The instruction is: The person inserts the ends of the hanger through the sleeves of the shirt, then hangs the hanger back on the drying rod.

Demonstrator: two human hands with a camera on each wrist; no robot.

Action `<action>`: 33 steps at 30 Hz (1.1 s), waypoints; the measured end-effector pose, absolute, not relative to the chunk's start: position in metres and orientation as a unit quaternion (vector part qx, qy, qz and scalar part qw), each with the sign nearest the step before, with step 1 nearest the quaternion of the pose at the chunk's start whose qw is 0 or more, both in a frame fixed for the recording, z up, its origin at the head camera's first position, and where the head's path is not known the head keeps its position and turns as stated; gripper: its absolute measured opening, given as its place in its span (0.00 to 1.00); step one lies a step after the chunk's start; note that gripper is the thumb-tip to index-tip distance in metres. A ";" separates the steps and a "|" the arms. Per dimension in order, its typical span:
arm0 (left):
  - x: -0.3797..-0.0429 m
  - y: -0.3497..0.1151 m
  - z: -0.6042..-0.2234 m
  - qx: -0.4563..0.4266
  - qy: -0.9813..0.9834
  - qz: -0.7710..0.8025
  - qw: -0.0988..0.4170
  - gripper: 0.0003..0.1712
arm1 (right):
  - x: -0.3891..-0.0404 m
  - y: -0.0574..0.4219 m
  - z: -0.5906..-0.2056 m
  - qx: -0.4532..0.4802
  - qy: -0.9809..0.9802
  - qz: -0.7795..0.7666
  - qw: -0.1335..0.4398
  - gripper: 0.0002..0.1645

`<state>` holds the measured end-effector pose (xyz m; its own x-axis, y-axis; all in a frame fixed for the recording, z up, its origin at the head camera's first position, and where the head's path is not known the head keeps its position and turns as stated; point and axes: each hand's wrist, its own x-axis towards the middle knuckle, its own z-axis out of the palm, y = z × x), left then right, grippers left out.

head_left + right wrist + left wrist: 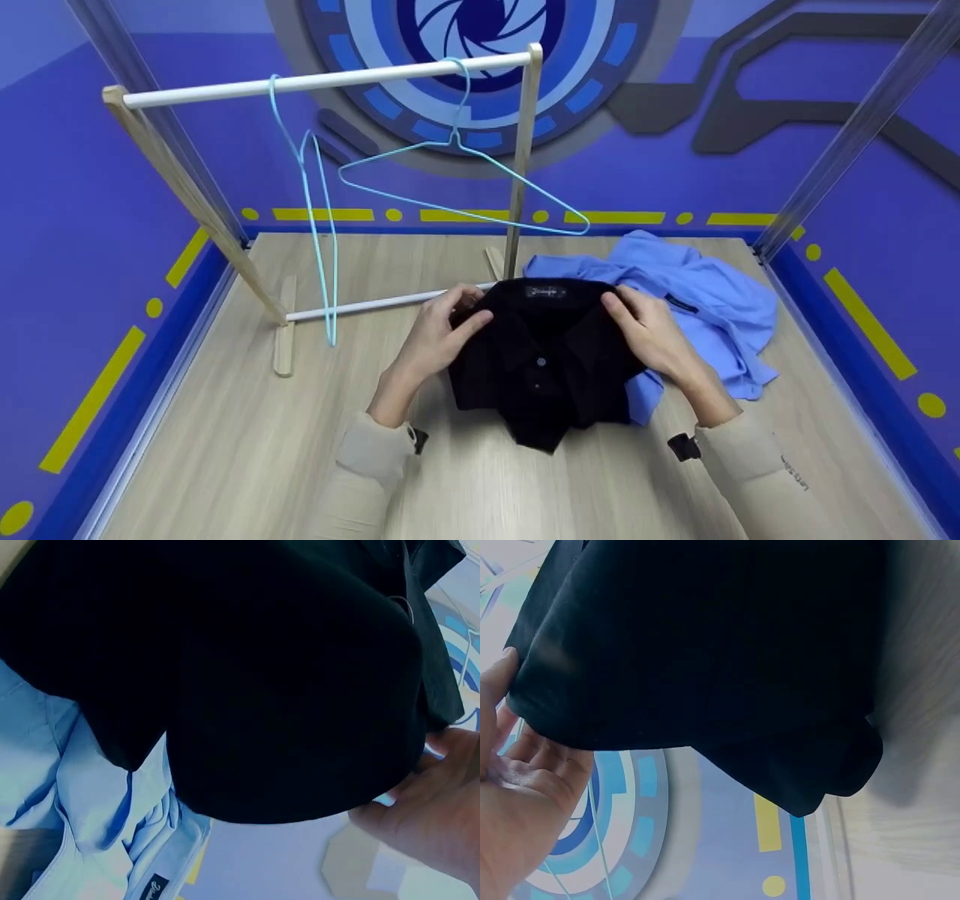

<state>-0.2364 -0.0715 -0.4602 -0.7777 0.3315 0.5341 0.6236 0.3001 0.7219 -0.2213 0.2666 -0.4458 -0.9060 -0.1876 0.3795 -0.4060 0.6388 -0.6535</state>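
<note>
head view: near the centre of the frame, the left hand [439,336] and the right hand [654,330] are pinching a black button-up shirt [559,379] at its shoulders, either side of the collar, thumbs in front and fingers behind, nearly closing on the cloth. right of centre, a crumpled light-blue shirt [720,319] is lying on the wood-grain tabletop [217,450], partly behind the black one. toward the upper left, a turquoise left hanger [301,157] and a turquoise right hanger [455,139] are dangling from a garment rack [337,79].

Black collared shirt [551,375], pale button in front, collar upward, held between left hand [439,330], right hand [656,330]
</note>
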 end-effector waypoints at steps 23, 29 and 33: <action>-0.236 -0.072 -0.466 -0.245 -0.782 -0.569 0.067 0.16 | -0.221 0.261 -0.440 0.113 -0.902 0.395 0.135 0.19; -0.236 -0.069 -0.470 -0.229 -0.789 -0.569 0.040 0.17 | -0.222 0.259 -0.439 0.124 -0.900 0.385 0.161 0.21; -0.236 -0.069 -0.472 -0.231 -0.799 -0.554 0.043 0.15 | -0.223 0.258 -0.438 0.130 -0.901 0.377 0.170 0.21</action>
<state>-0.2363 -0.0694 -0.4717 -0.8899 0.3203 0.3249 0.4164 0.2792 0.8653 -0.2233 0.2584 -0.4385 -0.9084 -0.1070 0.4043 -0.3630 0.6818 -0.6351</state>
